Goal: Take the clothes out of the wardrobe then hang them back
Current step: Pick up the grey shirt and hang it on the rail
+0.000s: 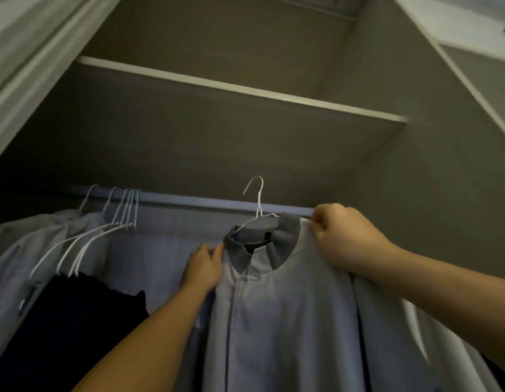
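Two hands on one garment, I enter: the left hand (206, 264) pinches the pale blue shirt (288, 306) at the shoulder just beside its grey collar (240, 251); the right hand (344, 239) is clenched round the other shoulder.

Colleague: Where is the shirt relative to the rail?

Me: In front of the rail (189, 200), on a white wire hanger (258, 206). The hook stands above the rail line and does not appear to sit on it. I judge the weight is in the hands, not on the rail.

Colleague: Why grip both shoulders?

Me: Probably to keep the cloth spread on the hanger and the hook upright, so it can clear the rail. Whether it is coming out or going back I cannot tell.

Colleague: Neighbours?

Me: Several hung hangers (124, 210) bunched at the left, a dark garment (76, 321) beneath them. A bare stretch of rail lies between them and the hook. A shelf (231, 90) sits above.
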`<state>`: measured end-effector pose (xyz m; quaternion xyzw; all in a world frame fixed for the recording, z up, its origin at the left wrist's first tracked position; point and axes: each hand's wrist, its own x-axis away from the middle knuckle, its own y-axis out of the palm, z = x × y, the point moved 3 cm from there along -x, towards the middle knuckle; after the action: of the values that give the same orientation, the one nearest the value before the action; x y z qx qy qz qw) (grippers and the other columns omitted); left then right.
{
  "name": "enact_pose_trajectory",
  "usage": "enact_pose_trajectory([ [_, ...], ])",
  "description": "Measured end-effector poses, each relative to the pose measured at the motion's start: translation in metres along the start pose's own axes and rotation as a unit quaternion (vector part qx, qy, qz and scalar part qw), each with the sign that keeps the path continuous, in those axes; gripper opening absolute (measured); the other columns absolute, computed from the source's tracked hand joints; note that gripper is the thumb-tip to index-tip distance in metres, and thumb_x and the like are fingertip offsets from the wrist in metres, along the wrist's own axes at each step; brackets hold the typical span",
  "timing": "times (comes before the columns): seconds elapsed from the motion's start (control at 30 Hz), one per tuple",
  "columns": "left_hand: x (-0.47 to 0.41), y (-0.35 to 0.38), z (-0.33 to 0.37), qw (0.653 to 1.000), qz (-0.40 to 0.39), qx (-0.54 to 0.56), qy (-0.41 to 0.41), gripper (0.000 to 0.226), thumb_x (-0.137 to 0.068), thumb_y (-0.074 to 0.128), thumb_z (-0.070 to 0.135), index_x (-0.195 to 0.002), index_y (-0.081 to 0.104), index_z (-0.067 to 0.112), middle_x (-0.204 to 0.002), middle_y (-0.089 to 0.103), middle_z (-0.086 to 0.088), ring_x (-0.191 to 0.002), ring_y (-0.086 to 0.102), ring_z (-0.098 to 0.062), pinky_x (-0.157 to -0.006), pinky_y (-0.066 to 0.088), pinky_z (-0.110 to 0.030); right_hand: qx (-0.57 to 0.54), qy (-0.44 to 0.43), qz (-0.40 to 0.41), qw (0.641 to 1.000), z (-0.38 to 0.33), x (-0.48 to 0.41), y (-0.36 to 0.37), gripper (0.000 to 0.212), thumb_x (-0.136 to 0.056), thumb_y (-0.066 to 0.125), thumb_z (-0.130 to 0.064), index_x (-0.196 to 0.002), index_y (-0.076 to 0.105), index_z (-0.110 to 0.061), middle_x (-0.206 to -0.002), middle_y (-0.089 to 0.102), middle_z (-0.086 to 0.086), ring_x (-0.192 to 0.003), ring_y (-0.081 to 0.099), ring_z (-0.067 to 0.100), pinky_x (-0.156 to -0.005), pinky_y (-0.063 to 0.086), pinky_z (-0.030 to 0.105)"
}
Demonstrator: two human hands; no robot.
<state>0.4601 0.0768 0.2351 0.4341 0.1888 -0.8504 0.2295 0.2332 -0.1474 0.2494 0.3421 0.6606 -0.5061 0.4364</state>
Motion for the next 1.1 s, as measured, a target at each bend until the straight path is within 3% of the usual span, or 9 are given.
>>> enact_pose_trajectory([
  [0.13,-0.023,0.007,-0.001,0.99,-0.042,0.132,-0.014,0.046,-0.104,0.038,0.044,-0.128,0.059,0.011,-0.134,0.059,-0.013,-0.121,0.054,-0.03,-0.092,0.038,-0.029,0.017,0.003,0.014,1.0,-0.026,-0.018,0.029,0.025,-0.099,0.04,-0.039,-0.094,0.057,-0.021,-0.097,0.058,0.006,-0.094,0.055,0.032,-0.081,0.049,0.042],
  [0.23,-0.028,0.009,0.006,0.97,-0.081,0.23,0.016,0.045,-0.104,0.038,0.044,-0.139,0.052,0.019,-0.136,0.056,-0.003,-0.12,0.052,-0.019,-0.097,0.035,-0.027,0.025,0.006,0.008,1.0,-0.038,-0.031,0.054,0.027,-0.099,0.04,-0.04,-0.092,0.055,-0.019,-0.096,0.058,0.007,-0.09,0.055,0.033,-0.079,0.05,0.043],
  [0.37,-0.035,0.011,0.002,0.968,-0.104,0.224,0.043,0.058,-0.099,0.042,0.054,-0.15,0.039,0.025,-0.151,0.044,0.001,-0.137,0.043,-0.019,-0.113,0.032,-0.035,0.021,0.02,0.007,1.0,-0.05,-0.045,0.081,0.021,-0.096,0.043,-0.032,-0.089,0.056,-0.017,-0.095,0.059,0.009,-0.087,0.057,0.034,-0.079,0.052,0.044],
  [0.6,-0.031,0.019,-0.013,0.965,-0.157,0.199,0.072,0.062,-0.097,0.048,0.055,-0.151,0.036,0.026,-0.152,0.042,-0.002,-0.136,0.044,-0.019,-0.099,0.032,-0.025,0.014,0.038,-0.02,0.999,-0.048,-0.038,0.107,0.023,-0.095,0.046,-0.033,-0.094,0.065,-0.02,-0.099,0.064,0.007,-0.091,0.061,0.03,-0.084,0.053,0.044],
  [0.7,-0.028,0.026,-0.018,0.963,-0.168,0.191,0.085,0.061,-0.096,0.05,0.055,-0.15,0.037,0.03,-0.152,0.043,-0.002,-0.136,0.043,-0.019,-0.104,0.035,-0.028,0.028,0.03,-0.014,0.999,-0.045,-0.032,0.106,0.022,-0.096,0.046,-0.032,-0.096,0.065,-0.022,-0.102,0.065,0.007,-0.092,0.061,0.03,-0.082,0.052,0.042],
  [0.8,-0.025,0.03,-0.019,0.963,-0.171,0.192,0.086,0.073,-0.087,0.049,0.067,-0.15,0.035,0.035,-0.154,0.041,0.0,-0.138,0.041,-0.019,-0.114,0.035,-0.04,0.13,-0.013,0.003,0.991,-0.046,-0.026,0.102,0.026,-0.098,0.039,-0.037,-0.11,0.058,-0.025,-0.111,0.062,0.005,-0.099,0.059,0.031,-0.078,0.049,0.04],
  [0.93,-0.019,0.034,-0.014,0.963,-0.175,0.193,0.074,0.093,-0.069,0.041,0.083,-0.15,0.031,0.04,-0.155,0.039,0.002,-0.139,0.04,-0.02,-0.114,0.036,-0.048,0.332,-0.168,0.026,0.928,-0.048,-0.014,0.109,0.056,-0.094,0.038,-0.05,-0.141,0.042,-0.019,-0.131,0.052,0.006,-0.116,0.051,0.03,-0.083,0.043,0.043],
  [1.0,-0.019,0.036,-0.011,0.963,-0.176,0.194,0.07,0.097,-0.065,0.039,0.086,-0.15,0.03,0.04,-0.156,0.037,0.002,-0.139,0.04,-0.02,-0.114,0.036,-0.049,0.358,-0.174,0.0,0.917,-0.047,-0.008,0.112,0.069,-0.09,0.032,-0.054,-0.145,0.04,-0.015,-0.137,0.052,0.009,-0.118,0.053,0.031,-0.083,0.042,0.043],
  [1.1,-0.017,0.042,-0.006,0.964,-0.171,0.194,0.066,0.101,-0.063,0.038,0.088,-0.151,0.029,0.039,-0.157,0.035,0.002,-0.14,0.038,-0.02,-0.114,0.034,-0.05,0.366,-0.162,-0.044,0.916,-0.044,0.0,0.116,0.081,-0.088,0.015,-0.06,-0.154,0.023,-0.013,-0.155,0.031,0.011,-0.134,0.042,0.031,-0.095,0.037,0.045],
])
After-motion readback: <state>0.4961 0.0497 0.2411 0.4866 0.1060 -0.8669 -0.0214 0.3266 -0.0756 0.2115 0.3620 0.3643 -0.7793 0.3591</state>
